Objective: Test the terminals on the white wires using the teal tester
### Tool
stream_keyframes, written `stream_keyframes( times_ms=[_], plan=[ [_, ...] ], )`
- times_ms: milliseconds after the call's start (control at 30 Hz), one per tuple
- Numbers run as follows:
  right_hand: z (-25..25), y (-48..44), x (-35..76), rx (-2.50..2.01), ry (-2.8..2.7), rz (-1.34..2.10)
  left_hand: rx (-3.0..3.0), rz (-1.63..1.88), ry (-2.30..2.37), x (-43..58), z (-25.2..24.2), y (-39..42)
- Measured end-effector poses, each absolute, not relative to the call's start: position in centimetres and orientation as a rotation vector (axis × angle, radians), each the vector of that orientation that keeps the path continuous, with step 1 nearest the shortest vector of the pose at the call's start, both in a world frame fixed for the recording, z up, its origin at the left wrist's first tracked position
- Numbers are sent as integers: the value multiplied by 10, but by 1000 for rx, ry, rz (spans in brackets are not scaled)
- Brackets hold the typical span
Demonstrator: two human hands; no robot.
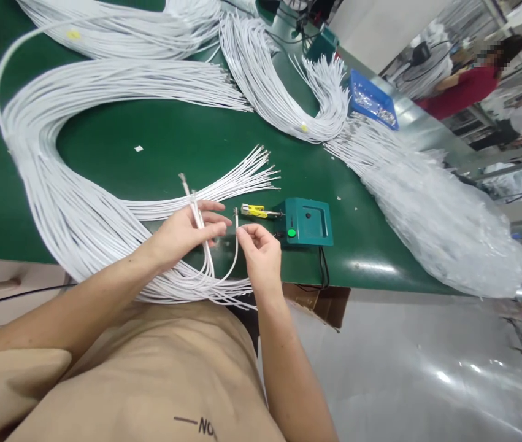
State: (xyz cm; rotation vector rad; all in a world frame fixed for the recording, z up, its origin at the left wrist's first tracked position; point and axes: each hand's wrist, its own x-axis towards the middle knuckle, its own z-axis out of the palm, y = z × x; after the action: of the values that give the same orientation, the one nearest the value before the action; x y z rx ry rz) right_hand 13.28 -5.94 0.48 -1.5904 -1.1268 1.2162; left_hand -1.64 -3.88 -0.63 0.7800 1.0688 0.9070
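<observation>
My left hand (186, 232) is closed around a few white cables (196, 212) whose metal-tipped ends stick up past its fingers. My right hand (259, 248) pinches a single white cable (235, 245) near its metal tip, just right of the left hand. Both hands hover over the near edge of the green table (159, 138). A small teal box (305, 222) with a green button and a yellow-handled clip (255, 210) sits just right of my right hand. A large looped bundle of white cables (58, 184) curves round to my hands.
More white cable bundles (270, 86) lie across the far table. A heap of clear plastic bags (426, 209) fills the right side, with a blue parts tray (371, 101) behind it. A person in a red top (467, 86) works at the far right.
</observation>
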Motion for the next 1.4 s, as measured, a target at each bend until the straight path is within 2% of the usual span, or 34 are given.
stream_keyframes(
  times_ms=[333, 533, 733, 833, 967, 1200, 1400],
  plan=[
    [22, -50, 139, -1487, -1130, 1457, 815, 843, 930, -11, -5, -36],
    [28, -39, 138, -1431, -1158, 1490, 867, 836, 947, -10, 4, -35],
    [24, -18, 137, -1130, -761, 1632, 959, 780, 995, -11, 14, -36],
    [23, -14, 141, -1093, -681, 1546, 942, 772, 1040, -10, 17, -37],
    [22, -24, 142, -1314, -865, 1377, 946, 774, 1092, -8, 16, -37],
    [19, -34, 134, -1445, -1032, 1311, 1018, 792, 1112, -5, 7, -35],
    [10, -32, 139, -1238, -782, 1606, 1056, 785, 1112, -7, 5, -33]
  ],
)
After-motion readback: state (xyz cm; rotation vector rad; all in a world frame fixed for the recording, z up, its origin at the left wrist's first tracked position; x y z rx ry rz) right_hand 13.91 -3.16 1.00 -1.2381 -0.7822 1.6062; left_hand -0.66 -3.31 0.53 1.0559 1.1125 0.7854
